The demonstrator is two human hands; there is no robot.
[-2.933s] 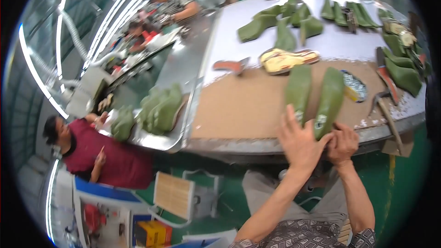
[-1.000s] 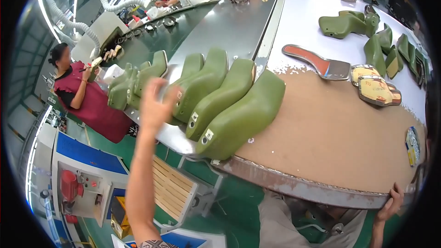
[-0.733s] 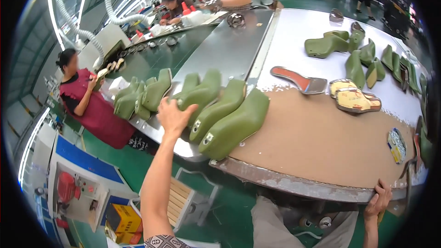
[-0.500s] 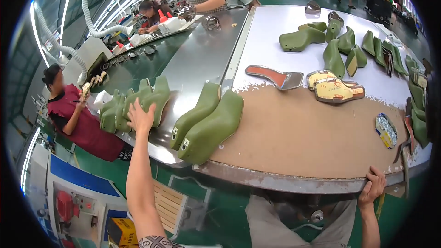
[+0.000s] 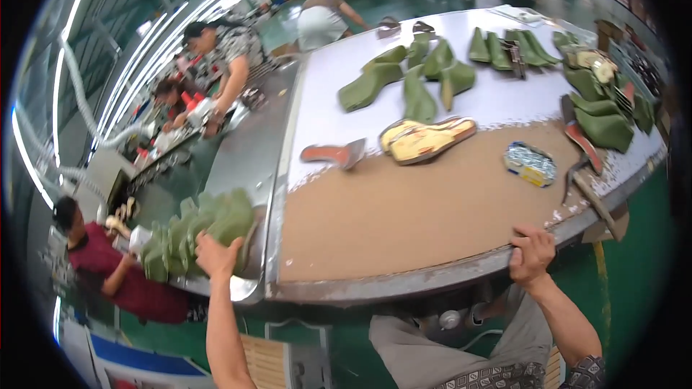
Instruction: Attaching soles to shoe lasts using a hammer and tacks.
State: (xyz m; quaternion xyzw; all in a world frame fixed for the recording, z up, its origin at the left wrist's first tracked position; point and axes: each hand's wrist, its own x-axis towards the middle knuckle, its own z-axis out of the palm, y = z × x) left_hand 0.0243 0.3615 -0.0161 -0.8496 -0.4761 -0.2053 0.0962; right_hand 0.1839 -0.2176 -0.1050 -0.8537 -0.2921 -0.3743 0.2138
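Note:
My left hand (image 5: 216, 253) is at a tight row of green shoe lasts (image 5: 229, 217) on the metal conveyor side at the left. Its thumb stands apart from the fingers, which touch the nearest lasts; motion blurs them somewhat. At the front of the table, my right hand (image 5: 532, 253) has its fingers bent over the table edge (image 5: 404, 284). On the brown board lie stacked yellow shoe insoles (image 5: 425, 138), a reddish-brown insole piece (image 5: 331, 153) and a taped silver-and-yellow pad (image 5: 530, 163).
More green lasts (image 5: 422, 97) stand at the back of the table and along its right side. A hammer (image 5: 598, 205) lies across the right front edge, by a reddish-brown strip (image 5: 582, 142). Beyond the conveyor a person in maroon (image 5: 126, 274) works, with others further back.
The two lasts near the table are now up against the row at the left, with my left hand at them. My view has turned right. My right hand remains at the table edge.

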